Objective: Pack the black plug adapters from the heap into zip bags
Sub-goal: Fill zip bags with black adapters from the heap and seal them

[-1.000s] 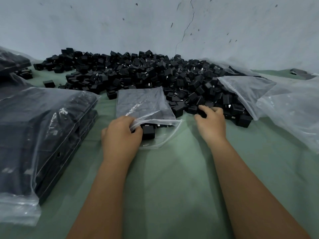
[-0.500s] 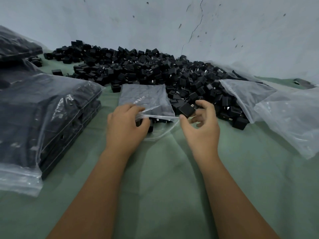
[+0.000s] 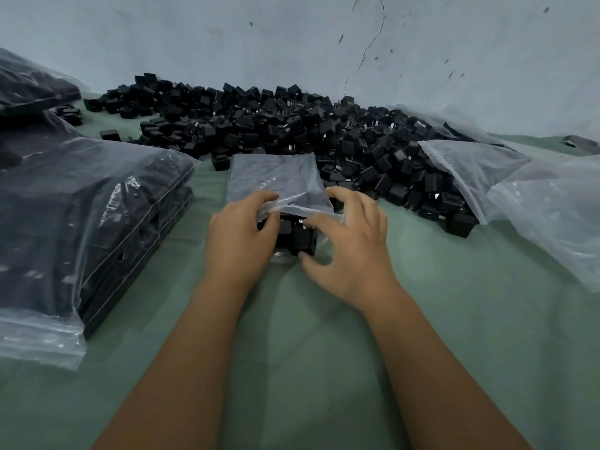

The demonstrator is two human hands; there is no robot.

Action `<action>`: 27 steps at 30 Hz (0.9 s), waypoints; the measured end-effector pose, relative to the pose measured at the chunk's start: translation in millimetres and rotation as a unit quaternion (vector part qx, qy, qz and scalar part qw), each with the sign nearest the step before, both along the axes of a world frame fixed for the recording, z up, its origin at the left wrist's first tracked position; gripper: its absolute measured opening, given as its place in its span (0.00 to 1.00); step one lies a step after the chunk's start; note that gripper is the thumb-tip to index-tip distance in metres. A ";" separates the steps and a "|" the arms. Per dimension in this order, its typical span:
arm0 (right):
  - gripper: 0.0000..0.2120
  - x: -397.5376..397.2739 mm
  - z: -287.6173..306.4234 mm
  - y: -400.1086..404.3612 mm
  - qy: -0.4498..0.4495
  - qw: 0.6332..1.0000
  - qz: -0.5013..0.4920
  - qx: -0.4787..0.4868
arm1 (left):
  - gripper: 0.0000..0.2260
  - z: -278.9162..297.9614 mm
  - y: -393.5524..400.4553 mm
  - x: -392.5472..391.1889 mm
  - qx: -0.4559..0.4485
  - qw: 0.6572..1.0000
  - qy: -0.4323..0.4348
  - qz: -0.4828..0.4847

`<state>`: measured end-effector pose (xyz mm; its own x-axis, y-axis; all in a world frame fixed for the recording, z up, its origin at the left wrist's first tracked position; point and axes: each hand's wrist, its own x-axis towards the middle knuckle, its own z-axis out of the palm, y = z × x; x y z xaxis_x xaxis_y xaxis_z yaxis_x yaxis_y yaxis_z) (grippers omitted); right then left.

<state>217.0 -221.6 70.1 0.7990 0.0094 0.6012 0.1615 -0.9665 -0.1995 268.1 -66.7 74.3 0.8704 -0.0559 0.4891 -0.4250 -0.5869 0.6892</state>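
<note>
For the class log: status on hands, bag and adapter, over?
Left hand holds zip bag mouth open. Right hand pinches adapter at the mouth, part in. Heap just behind; nothing blocking.

No legible writing anywhere in the head view.

The small black plastic plug adapters (image 3: 292,131) heaped along the far edge of the green cloth-covered table (image 3: 308,352) show only bare faces and metal prongs, too small for any marking to be made out. The clear plastic zip bags (image 3: 279,180) carry glare and creases but no print or label. The pale blue-grey wall (image 3: 292,43) bears a crack and dark specks, not characters or signs.
</note>
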 end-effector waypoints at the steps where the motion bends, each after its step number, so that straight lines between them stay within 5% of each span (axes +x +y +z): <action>1: 0.17 0.4 -1.3 -1.9 0.021 1.000 -0.014 -0.007 | 0.13 0.0 0.0 0.1 0.013 1.000 -0.004 0.000; 6: 0.17 2.7 -4.1 -5.0 0.049 0.998 -0.041 -0.017 | 0.13 -3.5 0.9 3.3 0.143 0.990 -0.017 -0.009; 27: 0.13 18.0 -4.8 5.9 0.021 0.994 -0.099 -0.039 | 0.10 -7.0 -13.1 -0.7 0.169 0.983 -0.061 0.028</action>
